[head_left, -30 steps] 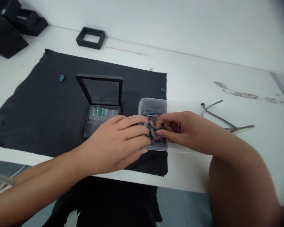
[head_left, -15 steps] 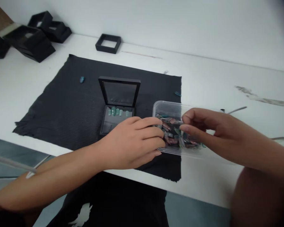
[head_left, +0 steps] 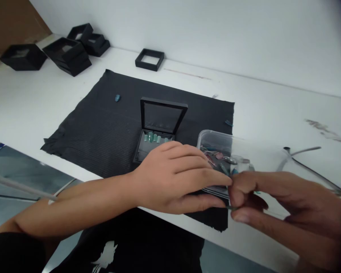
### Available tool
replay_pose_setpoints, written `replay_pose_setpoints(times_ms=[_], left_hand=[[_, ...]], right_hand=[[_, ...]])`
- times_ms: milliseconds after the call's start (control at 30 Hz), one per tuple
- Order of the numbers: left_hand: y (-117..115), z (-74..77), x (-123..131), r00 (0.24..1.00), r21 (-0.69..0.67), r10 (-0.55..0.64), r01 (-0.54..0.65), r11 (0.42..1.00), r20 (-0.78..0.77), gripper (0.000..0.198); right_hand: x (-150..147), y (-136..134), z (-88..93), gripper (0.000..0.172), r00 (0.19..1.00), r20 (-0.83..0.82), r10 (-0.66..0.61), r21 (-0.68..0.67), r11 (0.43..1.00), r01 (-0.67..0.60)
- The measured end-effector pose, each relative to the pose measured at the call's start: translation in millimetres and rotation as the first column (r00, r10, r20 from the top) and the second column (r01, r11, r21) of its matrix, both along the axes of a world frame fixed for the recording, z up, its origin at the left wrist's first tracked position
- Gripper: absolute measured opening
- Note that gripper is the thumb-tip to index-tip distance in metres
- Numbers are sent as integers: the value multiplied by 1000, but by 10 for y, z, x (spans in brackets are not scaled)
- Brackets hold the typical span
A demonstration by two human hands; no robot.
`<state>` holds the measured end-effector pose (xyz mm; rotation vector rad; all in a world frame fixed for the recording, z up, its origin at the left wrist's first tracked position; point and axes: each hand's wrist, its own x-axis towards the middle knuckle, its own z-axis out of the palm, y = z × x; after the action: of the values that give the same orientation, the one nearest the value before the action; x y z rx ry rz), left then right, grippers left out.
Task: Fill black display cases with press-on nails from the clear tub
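My right hand [head_left: 272,204] is closed in a pinch on a small dark press-on nail [head_left: 229,207], seen edge-on just in front of the box. Reaching across to it, my left hand [head_left: 182,180] has its thumb and fingers apart, the thumb tip at the nail's end and the fingertips by my right knuckles. Behind both hands sits a clear plastic box [head_left: 213,133] with loose pink, silver and teal nails in it. To its left stands a raised-lid black display case [head_left: 142,151], where several green nails [head_left: 150,137] lie in a row, partly covered by my left hand.
A black cloth [head_left: 96,125] lies under the case and part of the box. On it rests a blue nail [head_left: 117,98]. Black frames [head_left: 68,57] are stacked at the back left, and a single frame [head_left: 149,59] stands by the wall. Thin dark rods [head_left: 307,151] lie at right.
My right hand has come out of the box towards the front, pinching a nail. My left hand has left the box's side and moved to meet it. The view has shifted.
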<state>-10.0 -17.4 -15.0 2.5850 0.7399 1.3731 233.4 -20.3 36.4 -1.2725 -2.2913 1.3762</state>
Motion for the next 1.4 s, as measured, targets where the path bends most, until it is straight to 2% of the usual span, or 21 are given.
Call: replay_pose_setpoints(times_ms=[100, 233, 300, 600, 733, 867, 933, 1067, 1200, 1267, 1400], left_hand=[[11, 30, -28, 1000, 107, -6, 5, 994, 7, 14], [40, 72, -56, 987, 223, -140, 153, 963, -76, 30], [51, 84, -58, 979, 237, -182, 200, 951, -96, 31], [47, 93, -76, 954, 222, -255, 286, 932, -158, 24], [43, 119, -67, 957, 230, -265, 286, 930, -116, 21], [37, 129, -54, 931, 139, -301, 333, 933, -208, 24], [33, 126, -52, 926, 138, -316, 347, 928, -206, 26], [29, 129, -60, 953, 249, -284, 301, 921, -101, 25], [17, 155, -114, 965, 246, -239, 259, 934, -107, 22], [-3, 163, -187, 973, 265, -181, 213, 940, -141, 19], [-88, 146, -466, 987, 393, -2, 66, 917, -159, 14]], right_hand=[[-17, -24, -9, 16, 998, 59, 29, -55, 998, -26], [-7, -31, -16, 13, 994, 66, 89, -49, 995, -86], [-1, -35, -22, 10, 989, 53, 140, -43, 989, -138], [-71, -8, 14, 10, 986, 12, 164, -103, 982, -161], [-102, -8, 49, 7, 982, 21, 187, -87, 979, -184], [-166, -7, 48, 11, 983, -21, 180, -52, 982, -181], [-197, -3, 38, 14, 986, -33, 166, -23, 986, -167], [-165, -9, 18, 13, 992, -2, 130, 16, 991, -130], [-48, 0, -7, 17, 999, 16, 36, 60, 997, -37], [-8, 28, -26, 14, 1000, 12, -18, 99, 995, 17], [10, 100, -51, 17, 993, 25, -116, 170, 979, 110]])
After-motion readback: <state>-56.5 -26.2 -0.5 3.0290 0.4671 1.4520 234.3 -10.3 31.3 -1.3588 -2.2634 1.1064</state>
